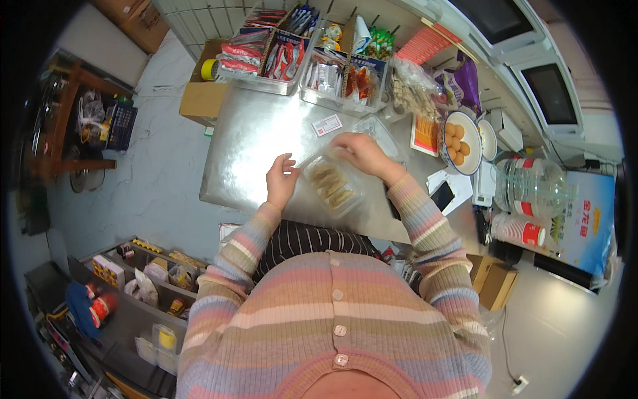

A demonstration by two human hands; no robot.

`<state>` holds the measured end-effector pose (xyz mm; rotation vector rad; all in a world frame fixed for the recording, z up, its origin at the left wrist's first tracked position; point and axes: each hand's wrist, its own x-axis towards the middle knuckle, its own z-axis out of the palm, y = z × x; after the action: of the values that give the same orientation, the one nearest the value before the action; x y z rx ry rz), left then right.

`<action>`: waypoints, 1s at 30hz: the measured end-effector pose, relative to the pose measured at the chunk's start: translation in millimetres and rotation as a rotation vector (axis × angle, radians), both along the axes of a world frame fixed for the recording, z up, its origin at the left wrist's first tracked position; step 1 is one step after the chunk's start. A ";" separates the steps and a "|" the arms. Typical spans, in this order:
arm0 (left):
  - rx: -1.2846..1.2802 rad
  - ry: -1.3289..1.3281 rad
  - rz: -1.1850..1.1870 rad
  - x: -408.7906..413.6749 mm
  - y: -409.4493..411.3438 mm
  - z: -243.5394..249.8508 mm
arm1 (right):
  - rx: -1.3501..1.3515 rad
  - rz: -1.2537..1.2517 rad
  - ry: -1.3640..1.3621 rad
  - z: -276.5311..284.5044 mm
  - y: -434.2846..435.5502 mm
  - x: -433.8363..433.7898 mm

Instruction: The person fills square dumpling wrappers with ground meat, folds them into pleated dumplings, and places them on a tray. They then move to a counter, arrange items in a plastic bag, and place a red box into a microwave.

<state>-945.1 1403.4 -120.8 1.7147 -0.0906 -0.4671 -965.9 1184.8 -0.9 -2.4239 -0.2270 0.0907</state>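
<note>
A clear plastic food container [331, 185] sits on the stainless steel table [239, 164] in front of me. Inside it lie several pale, elongated food pieces, perhaps dumplings. My left hand [282, 180] is at the container's left corner with its fingers apart and nothing in them. Over the far right corner bends my right hand [363, 152], its fingertips slightly blurred at the rim; whether they grip it is unclear. Beyond that hand lies a clear plastic piece [376, 133], partly covered. A small white printed card [327, 125] is flat on the table past the container.
Clear bins of sachets [286, 87] line the back. At right are a bowl of eggs [477, 149], a smartphone [442, 196], a kitchen scale [483, 183], a large water bottle [531, 184] and paper cups [518, 231]. A divided grey storage unit [144, 314] stands at lower left.
</note>
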 end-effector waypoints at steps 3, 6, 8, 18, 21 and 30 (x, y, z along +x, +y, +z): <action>-0.014 0.057 0.103 -22.9 6.3 3.0 | -0.269 0.306 0.071 -15.0 20.5 23.9; -0.053 0.108 0.186 -51.0 15.9 7.4 | -0.476 0.521 0.145 -27.4 45.3 37.3; -0.076 0.127 0.222 -68.6 21.0 2.5 | -0.409 0.538 -0.032 -49.3 43.9 34.9; -0.103 0.204 0.251 -107.1 5.5 -15.9 | -0.381 0.539 -0.225 -50.3 25.6 25.4; -0.080 0.179 0.234 -108.8 -4.4 -13.8 | -0.421 0.561 -0.280 -61.6 22.6 29.7; -0.090 0.167 0.258 -110.7 -17.1 -15.5 | -0.436 0.584 -0.315 -47.0 22.8 33.4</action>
<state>-1055.8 1386.3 -136.3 1.5660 0.2242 -0.4054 -932.5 1207.6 -47.9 -2.7094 -1.1605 0.0174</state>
